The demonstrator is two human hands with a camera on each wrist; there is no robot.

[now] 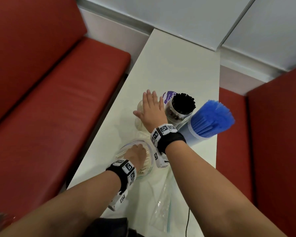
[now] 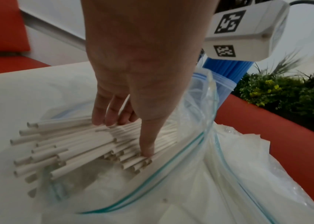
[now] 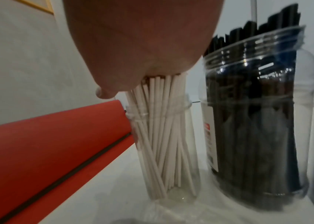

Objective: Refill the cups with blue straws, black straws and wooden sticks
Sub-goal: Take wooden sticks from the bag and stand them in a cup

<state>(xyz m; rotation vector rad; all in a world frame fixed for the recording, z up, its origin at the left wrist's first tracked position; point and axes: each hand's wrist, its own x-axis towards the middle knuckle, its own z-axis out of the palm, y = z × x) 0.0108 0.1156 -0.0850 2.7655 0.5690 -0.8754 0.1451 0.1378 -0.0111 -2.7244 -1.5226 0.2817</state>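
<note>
Your right hand [image 1: 151,110] lies flat, fingers straight, palm pressing on the tops of the sticks [image 3: 160,133] that stand in the clear cup [image 3: 171,151] at the table's [image 1: 169,65] left edge. Your left hand [image 1: 135,155] reaches into the zip bag [image 2: 171,174] near you, fingers and thumb curled around a bundle of loose sticks [image 2: 66,151] lying there. Just right of the stick cup stands the jar [image 1: 176,115] of black straws [image 1: 184,101], and beside that the cup [image 1: 193,132] packed with blue straws [image 1: 212,117]
</note>
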